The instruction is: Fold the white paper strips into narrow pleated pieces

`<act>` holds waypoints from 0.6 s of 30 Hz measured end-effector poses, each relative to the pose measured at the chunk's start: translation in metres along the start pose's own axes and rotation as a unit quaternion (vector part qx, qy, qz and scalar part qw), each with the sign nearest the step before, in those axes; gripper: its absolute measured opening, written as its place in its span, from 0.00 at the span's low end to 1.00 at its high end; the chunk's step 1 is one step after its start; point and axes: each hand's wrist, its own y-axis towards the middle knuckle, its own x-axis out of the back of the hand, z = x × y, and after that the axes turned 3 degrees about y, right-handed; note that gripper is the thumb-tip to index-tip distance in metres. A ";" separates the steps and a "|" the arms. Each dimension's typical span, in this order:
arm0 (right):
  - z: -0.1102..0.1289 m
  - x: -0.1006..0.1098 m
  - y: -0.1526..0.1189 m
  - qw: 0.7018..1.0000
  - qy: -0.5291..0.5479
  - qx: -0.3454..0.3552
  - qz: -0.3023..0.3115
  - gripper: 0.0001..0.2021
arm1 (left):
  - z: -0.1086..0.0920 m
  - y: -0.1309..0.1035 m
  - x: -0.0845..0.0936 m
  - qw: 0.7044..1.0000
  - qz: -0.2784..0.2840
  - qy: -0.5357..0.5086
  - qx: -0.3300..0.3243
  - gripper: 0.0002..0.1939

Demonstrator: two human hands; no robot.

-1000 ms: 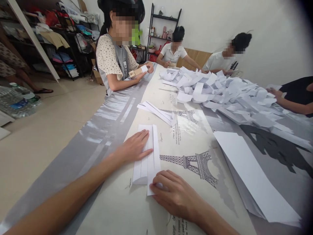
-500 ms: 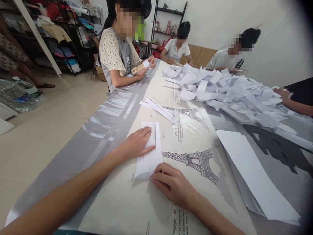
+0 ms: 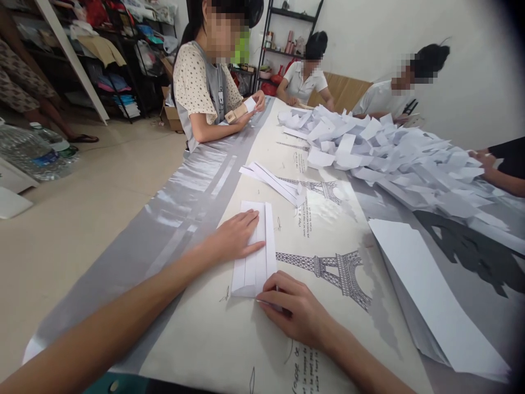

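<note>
A folded white paper (image 3: 250, 268) with lengthwise creases lies on the printed tablecloth (image 3: 205, 339) in front of me. My left hand (image 3: 240, 235) rests flat on its upper left part, fingers stretched out and thumb apart. At the paper's lower right corner, my right hand (image 3: 287, 301) pinches the edge between thumb and fingers. Beyond the paper lie several narrow white strips (image 3: 273, 183), crossing one another.
A stack of white sheets (image 3: 430, 295) lies at the right. Behind it spreads a large heap of folded papers (image 3: 381, 148). A person (image 3: 213, 93) at the left table edge holds a small wooden piece; other people sit farther back and at the right.
The whole view has shifted slightly, so the table and papers appear a little farther right. Both hands keep nearly the same places on the folded paper.
</note>
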 end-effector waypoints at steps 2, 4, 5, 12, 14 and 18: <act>0.001 -0.001 -0.001 1.000 0.003 -0.006 0.002 0.09 | 0.000 0.000 0.001 1.000 0.002 -0.007 0.000 0.36; 0.002 -0.001 -0.002 1.000 0.012 -0.022 0.006 0.10 | -0.001 0.000 0.002 1.000 0.005 -0.006 -0.001 0.36; 0.003 -0.002 -0.002 0.999 0.017 -0.033 0.007 0.10 | -0.001 0.000 0.002 1.000 0.004 -0.006 -0.002 0.36; 0.007 0.002 0.005 0.990 0.037 -0.135 0.032 0.08 | -0.001 0.000 0.003 1.000 -0.002 0.005 -0.004 0.34; 0.006 0.005 0.010 0.982 0.036 -0.178 0.042 0.05 | -0.001 0.000 0.003 1.000 0.006 0.005 -0.003 0.34; 0.007 0.011 0.019 0.970 0.042 -0.232 0.053 0.03 | -0.001 0.000 0.004 1.000 0.008 0.002 -0.004 0.34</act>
